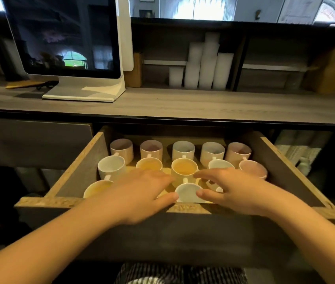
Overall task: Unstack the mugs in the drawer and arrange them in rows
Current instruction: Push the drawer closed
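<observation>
At the bottom centre of the frame, over the open drawer, we have both hands down among the mugs. Our left hand lies flat with its fingers spread and straight, and our right hand mirrors it. Neither is closed round anything. Between the two thumbs sits a white mug at the front edge of the drawer. The thumb tips are at its sides, touching or just beside it, and we cannot tell which. Toward the middle of the frame the mugs stand upright in two rows of five, one behind the other, with their handles turned toward us. A third row is forming at the front, with one mug at the lower left of the drawer, the white mug in the middle and part of another showing under our right hand. We see no mug sitting on another, though our hands hide some of the front row. We judge the unstacking to be done or nearly so, and the step in hand to be squaring up this front row. The next move calls for a light two-sided nudge to line the white mug up with the one behind it. It must be gentle, because the mugs stand close and a push could knock a neighbour. Across the upper half of the frame run the counter, a screen at the upper left and stacked paper cups on a shelf.
</observation>
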Demonstrator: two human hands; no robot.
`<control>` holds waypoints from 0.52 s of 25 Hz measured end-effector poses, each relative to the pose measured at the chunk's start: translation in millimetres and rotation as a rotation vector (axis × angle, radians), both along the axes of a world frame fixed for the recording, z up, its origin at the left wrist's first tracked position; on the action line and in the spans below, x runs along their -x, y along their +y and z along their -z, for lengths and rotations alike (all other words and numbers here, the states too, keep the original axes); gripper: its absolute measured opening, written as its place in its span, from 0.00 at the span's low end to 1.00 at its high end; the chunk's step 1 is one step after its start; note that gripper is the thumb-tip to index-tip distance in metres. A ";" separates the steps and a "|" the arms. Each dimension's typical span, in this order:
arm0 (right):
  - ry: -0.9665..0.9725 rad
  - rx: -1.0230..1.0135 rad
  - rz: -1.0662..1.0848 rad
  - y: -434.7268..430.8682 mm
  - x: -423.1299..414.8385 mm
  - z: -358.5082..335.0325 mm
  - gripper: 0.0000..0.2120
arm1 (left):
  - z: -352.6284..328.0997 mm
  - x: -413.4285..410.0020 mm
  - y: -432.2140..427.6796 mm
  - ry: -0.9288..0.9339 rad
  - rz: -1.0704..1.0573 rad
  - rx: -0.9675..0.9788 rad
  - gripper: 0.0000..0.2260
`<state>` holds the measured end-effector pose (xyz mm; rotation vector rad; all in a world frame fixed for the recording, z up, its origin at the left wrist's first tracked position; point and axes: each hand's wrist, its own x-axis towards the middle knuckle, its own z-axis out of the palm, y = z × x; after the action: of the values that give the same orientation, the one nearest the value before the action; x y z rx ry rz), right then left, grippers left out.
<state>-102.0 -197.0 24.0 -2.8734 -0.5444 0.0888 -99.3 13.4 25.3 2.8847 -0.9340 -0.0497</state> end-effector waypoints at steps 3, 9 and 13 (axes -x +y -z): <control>-0.065 -0.015 -0.046 1.8 26.0 11.3 0.25 | 13.8 15.7 3.2 -0.024 -0.027 -0.046 0.31; -0.264 0.033 -0.055 1.9 37.8 32.6 0.35 | 32.7 17.0 13.2 -0.216 -0.104 -0.117 0.39; -0.279 0.110 -0.061 0.4 29.8 35.0 0.40 | 43.3 6.1 14.6 -0.308 -0.117 -0.063 0.35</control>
<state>-131.8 -196.6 -11.0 -2.9953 -0.6974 -0.2853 -105.3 28.0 -18.0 3.0546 -0.8156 0.3917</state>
